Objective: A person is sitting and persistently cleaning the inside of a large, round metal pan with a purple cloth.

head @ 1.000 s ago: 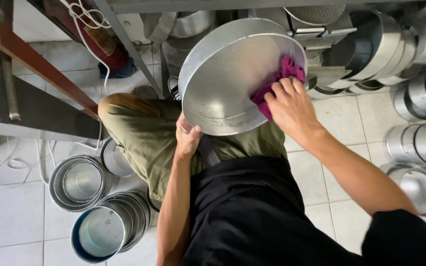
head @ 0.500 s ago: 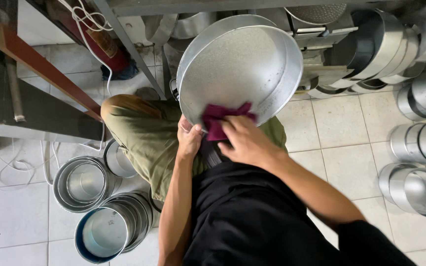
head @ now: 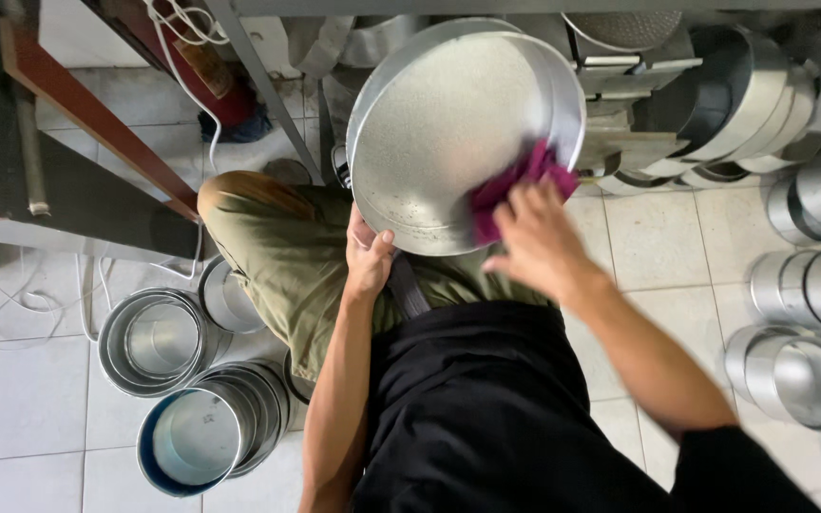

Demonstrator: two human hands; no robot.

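Fingers of left hand (head: 369,261) gripping round metal pan (head: 448,123) (tilted), right hand (head: 534,237) fingers closed on magenta cloth (head: 515,185).

Pretty even daylight-ish lighting, bright enough, no harsh shadows. Soft sheen on the big metal pan (head: 458,123) and the stacked tins (head: 814,285) on the right. The right hand (head: 534,237) is motion-blurred; the picture's edges look stretched by the wide lens.

Round grey metal pan (head: 448,123), tilted upright; crumpled magenta cloth (head: 515,185) against its inner face.
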